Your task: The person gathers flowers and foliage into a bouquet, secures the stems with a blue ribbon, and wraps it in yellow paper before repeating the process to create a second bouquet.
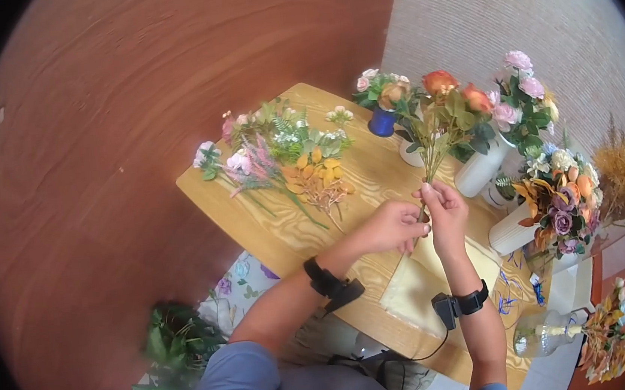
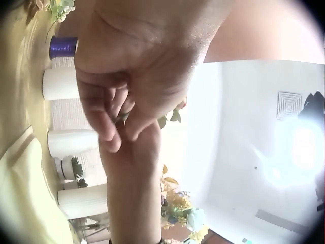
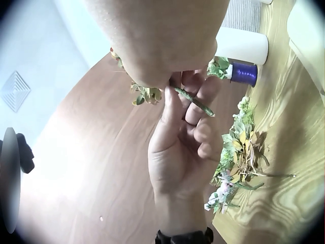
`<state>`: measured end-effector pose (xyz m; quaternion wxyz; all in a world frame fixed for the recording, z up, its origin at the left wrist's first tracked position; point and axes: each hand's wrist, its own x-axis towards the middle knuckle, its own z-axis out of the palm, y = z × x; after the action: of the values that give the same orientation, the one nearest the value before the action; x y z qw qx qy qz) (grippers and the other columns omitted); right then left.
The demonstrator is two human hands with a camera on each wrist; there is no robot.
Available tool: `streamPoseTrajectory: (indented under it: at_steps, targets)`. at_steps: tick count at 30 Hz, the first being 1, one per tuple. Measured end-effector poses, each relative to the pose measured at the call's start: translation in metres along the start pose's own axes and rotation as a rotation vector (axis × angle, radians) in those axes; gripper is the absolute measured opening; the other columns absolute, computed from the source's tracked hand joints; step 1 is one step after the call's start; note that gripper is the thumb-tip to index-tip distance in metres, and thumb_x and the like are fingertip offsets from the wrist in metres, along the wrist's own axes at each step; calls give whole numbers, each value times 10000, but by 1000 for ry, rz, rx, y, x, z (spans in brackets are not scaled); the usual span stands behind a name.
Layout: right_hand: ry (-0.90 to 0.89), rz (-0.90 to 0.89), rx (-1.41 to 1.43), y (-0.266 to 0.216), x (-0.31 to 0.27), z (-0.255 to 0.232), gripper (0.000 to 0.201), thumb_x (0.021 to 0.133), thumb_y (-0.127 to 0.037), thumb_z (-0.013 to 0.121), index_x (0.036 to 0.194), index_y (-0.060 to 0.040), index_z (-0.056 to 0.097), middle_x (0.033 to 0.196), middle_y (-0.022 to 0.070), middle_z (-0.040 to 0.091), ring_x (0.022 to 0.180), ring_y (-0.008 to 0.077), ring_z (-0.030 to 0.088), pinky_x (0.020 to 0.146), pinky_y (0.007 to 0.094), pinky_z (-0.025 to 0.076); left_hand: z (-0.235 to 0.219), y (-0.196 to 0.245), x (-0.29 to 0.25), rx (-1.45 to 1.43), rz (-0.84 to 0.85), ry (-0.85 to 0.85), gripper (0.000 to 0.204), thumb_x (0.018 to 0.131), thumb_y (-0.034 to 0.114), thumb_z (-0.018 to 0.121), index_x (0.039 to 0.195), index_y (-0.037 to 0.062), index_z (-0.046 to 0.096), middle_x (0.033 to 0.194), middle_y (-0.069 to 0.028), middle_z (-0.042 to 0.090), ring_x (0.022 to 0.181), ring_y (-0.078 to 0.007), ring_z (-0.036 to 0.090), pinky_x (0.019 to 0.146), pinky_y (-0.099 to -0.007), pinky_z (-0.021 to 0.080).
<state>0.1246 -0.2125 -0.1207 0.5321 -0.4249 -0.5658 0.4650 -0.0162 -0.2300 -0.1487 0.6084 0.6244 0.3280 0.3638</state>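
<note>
A bunch of artificial flowers [image 1: 436,111] with orange roses and green leaves stands upright above the table. My right hand [image 1: 447,212] pinches its gathered stems between thumb and fingers. Just below, my left hand [image 1: 394,226] holds the lower stem end, its thumb and fingertips close to the right hand. In the right wrist view, the green stem [image 3: 195,103] slants across the left hand's fingers [image 3: 203,132]. In the left wrist view the left hand [image 2: 137,66] curls over the stem and hides most of it.
Loose flower sprigs [image 1: 318,175] lie on the wooden table [image 1: 256,234] at left. White vases [image 1: 483,167] with flowers and a blue ribbon spool [image 1: 381,122] line the far right side. Pale yellow wrapping sheets [image 1: 416,290] lie below my hands. A glass vase [image 1: 540,335] lies at right.
</note>
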Motion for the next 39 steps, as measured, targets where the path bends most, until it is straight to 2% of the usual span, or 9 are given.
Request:
streamPoseTrajectory:
  at_steps: [6,10,14,21,24,29,31,35,39]
  targets:
    - [-91,-38,2,15,5,6,358,941,-173,588,1205,59,519,968,113,675,794,91,597,655,209,462,-1,-13,1,-200,70,272,192,940,171,565,844,7,595,713,-52,636,513,-105,585,442,-227,451]
    - [-191,-41,-44,13,-2,-1,430,943,-162,582,1282,61,441,1007,110,659,904,103,592,803,237,456,-60,-3,18,-132,86,524,197,936,176,566,824,22,613,689,-55,641,462,-95,544,409,-220,426]
    - [-168,-80,-97,-1,-16,-5,433,937,-148,590,1286,57,437,963,92,654,911,113,600,798,243,460,-129,16,46,-46,87,728,219,914,151,579,750,8,605,663,-66,631,440,-107,524,392,-240,408]
    - [-189,-23,-139,-8,-38,-26,413,916,-89,606,1278,36,452,884,75,645,871,123,619,742,238,466,-216,-2,96,40,-91,840,217,897,70,538,728,-53,595,623,-100,603,439,-127,507,368,-263,383]
    - [-184,5,-188,-3,-42,-30,407,916,-91,606,1275,30,458,863,67,648,854,119,626,724,231,465,-234,-25,115,40,-261,889,169,884,42,553,765,-72,590,647,-126,630,442,-148,526,365,-270,406]
    - [-190,60,-177,1,-42,-36,391,917,-92,603,1265,25,468,850,61,654,849,112,630,709,225,463,-224,-28,110,-38,-257,933,227,878,104,588,725,-62,605,722,-180,669,486,-169,588,362,-292,415]
    - [-192,47,-181,6,-44,-38,378,920,-99,601,1257,20,479,852,54,655,831,105,625,706,221,461,-213,-11,97,264,-382,942,272,839,186,644,822,-86,642,697,-213,657,562,-261,658,514,-390,510]
    - [-222,9,-189,8,-55,-47,261,930,-133,588,1150,6,565,833,36,659,755,86,607,669,215,458,-197,4,84,903,-321,940,264,778,185,618,885,-49,681,943,-271,654,929,-416,633,780,-454,502]
    - [-168,-43,-273,6,-68,-56,176,932,-167,582,975,-2,626,738,37,650,652,86,585,590,231,449,-193,0,81,1035,-176,854,375,821,342,608,758,-22,678,788,-222,672,786,-344,662,702,-435,504]
